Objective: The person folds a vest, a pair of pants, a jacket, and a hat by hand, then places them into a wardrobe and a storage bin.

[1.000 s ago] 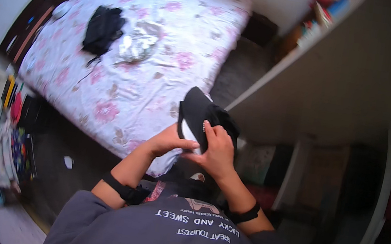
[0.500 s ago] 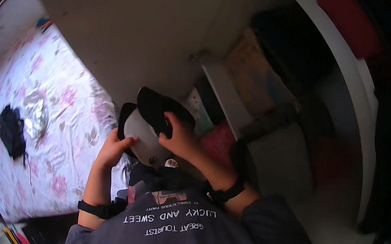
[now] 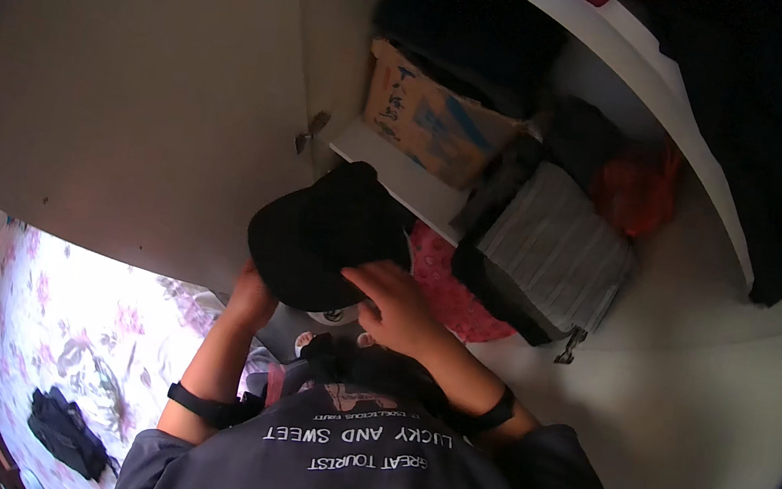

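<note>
A black cap [image 3: 313, 223] is held in front of my body, its brim toward the left. A light grey cap [image 3: 332, 317] lies under it, mostly hidden, with only a pale edge and a round emblem showing. My left hand [image 3: 251, 300] grips the caps at their left edge, its fingers partly covered by the black brim. On the other side, my right hand [image 3: 400, 309] closes on the lower right of the black cap, fingertips on its fabric.
An open cabinet door [image 3: 183, 82] stands ahead. Inside the cabinet are a cardboard box [image 3: 434, 125], folded grey striped cloth [image 3: 553, 243], a red plastic bag [image 3: 636, 195] and pink-red patterned fabric [image 3: 447, 278]. At left, a floral-sheeted bed [image 3: 165, 332] bears a black bag [image 3: 69, 434].
My view has turned right toward the cabinet. The black cap, earlier apart from the grey one in my right hand, now covers most of the grey cap.
</note>
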### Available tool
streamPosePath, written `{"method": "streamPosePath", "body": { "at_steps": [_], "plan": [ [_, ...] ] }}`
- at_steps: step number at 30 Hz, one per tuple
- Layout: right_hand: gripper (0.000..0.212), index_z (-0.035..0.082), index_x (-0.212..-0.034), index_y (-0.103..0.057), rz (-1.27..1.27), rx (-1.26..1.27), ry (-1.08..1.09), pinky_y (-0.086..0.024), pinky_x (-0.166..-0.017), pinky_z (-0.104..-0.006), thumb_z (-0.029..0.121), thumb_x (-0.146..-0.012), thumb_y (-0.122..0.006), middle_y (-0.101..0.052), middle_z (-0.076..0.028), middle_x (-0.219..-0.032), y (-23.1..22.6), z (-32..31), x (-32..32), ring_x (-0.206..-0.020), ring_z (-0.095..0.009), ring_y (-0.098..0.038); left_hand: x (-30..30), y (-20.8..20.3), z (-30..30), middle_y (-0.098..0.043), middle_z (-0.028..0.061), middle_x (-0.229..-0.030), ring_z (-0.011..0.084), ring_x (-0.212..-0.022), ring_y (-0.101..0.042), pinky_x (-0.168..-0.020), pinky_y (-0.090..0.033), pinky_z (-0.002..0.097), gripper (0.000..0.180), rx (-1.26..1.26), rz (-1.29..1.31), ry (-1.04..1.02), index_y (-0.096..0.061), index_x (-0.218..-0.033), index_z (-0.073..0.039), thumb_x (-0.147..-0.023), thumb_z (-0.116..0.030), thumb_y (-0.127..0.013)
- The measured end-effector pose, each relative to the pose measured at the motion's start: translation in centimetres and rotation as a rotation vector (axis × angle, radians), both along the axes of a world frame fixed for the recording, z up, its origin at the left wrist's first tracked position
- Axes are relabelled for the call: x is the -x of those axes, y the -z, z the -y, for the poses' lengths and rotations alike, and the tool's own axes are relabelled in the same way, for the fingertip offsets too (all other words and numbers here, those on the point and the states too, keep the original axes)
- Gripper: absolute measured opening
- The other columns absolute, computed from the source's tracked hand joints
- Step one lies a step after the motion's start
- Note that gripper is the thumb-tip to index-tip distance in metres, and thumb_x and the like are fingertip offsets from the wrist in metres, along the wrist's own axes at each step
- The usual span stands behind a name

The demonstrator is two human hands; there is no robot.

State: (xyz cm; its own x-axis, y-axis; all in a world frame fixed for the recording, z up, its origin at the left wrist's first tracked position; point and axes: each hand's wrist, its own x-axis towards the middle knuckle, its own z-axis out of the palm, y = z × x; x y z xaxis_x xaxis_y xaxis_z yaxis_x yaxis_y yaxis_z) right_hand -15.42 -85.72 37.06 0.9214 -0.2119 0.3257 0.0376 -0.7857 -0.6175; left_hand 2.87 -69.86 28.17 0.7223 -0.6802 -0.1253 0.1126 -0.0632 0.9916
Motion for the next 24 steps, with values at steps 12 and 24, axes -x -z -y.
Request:
{"method": "streamPosePath", "body": {
  "at_steps": [12,24],
  "plan": [
    [0.051,0.014,-0.118,-0.062,-0.016,0.239,0.584,-0.041,-0.085,-0.0423,0.004,-0.068,-0.063,-0.057,-0.008,-0.099,0.0,-4.0,3.3,-0.092,-0.031,-0.052,1.1,-0.3,3.2,-0.052,0.0112,-0.132,0.0269,-0.118,-0.052,-0.1,-0.042,0.0371,0.043,0.329,-0.932,0.322,-0.047,-0.13,-0.004,-0.091,-0.017,-0.055],
    [0.035,0.002,-0.118,-0.052,0.361,-1.12,0.897,-0.046,-0.095,-0.0477,0.015,-0.088,-0.064,-0.053,-0.018,-0.123,-0.6,-0.5,10.6,-0.112,-0.032,-0.054,3.2,-4.8,5.8,-0.044,0.0089,-0.141,0.0272,-0.128,-0.043,-0.11,-0.03,0.0407,0.05,0.54,-0.995,0.458,-0.041,-0.138,-0.005,-0.095,-0.03,-0.046]
  ]
}}
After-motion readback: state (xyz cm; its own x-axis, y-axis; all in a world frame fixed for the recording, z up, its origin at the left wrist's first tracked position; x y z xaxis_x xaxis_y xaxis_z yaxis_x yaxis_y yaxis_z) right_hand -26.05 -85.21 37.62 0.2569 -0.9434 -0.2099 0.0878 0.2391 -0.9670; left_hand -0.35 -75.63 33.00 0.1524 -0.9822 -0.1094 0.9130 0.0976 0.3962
